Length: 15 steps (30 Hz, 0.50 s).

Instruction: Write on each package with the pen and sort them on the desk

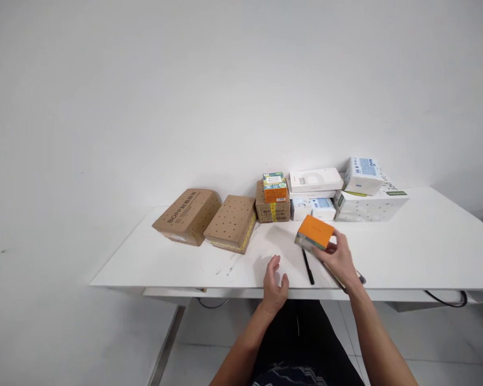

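The left hand [276, 287] holds nothing, its thumb spread from loosely curved fingers. The right hand [340, 260] grips an orange-topped box [316, 231], tilted, just ahead and to its left. A black pen [308, 267] lies between the hands. Ahead and left of the left hand sits a dotted carton [231, 222], a lettered carton [187, 214] beyond. Past the gripped box, stacked white boxes [316, 179] stand.

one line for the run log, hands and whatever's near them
right hand: holds orange-faced box above white table | left hand: empty, partly open | between hands: black pen
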Tool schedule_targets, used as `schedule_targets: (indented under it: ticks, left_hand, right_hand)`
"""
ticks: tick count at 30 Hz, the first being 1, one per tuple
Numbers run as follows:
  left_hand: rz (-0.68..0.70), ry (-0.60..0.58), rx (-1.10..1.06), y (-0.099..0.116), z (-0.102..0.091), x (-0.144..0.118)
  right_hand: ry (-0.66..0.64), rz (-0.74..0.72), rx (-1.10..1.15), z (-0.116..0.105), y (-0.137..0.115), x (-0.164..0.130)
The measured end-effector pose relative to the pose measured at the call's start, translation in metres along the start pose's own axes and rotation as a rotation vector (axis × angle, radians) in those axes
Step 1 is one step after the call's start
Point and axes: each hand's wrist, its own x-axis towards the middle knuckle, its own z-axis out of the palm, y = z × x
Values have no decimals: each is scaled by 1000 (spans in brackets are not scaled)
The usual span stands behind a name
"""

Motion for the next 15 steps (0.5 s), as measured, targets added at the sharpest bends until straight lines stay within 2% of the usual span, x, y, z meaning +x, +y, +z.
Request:
schedule_targets:
  ticks: [4, 6, 10, 13, 15]
  left_hand:
    - [31, -19, 23, -1, 0, 0]
    - [45, -19, 36, -1, -1, 0]
    - [42, -13, 48, 2, 0, -1]
    - [70, 14, 79, 4, -5, 2]
    - [131, 86, 171, 4, -17, 11]
  right_hand:
    - [352, -111, -277, -6, -11, 46]
    - [441, -165, -311, -2, -12, 70]
    - [401, -136, -233, 10, -9, 101]
    - [376, -138, -178, 12, -5, 105]
    - [371, -141, -150, 9, -1, 100]
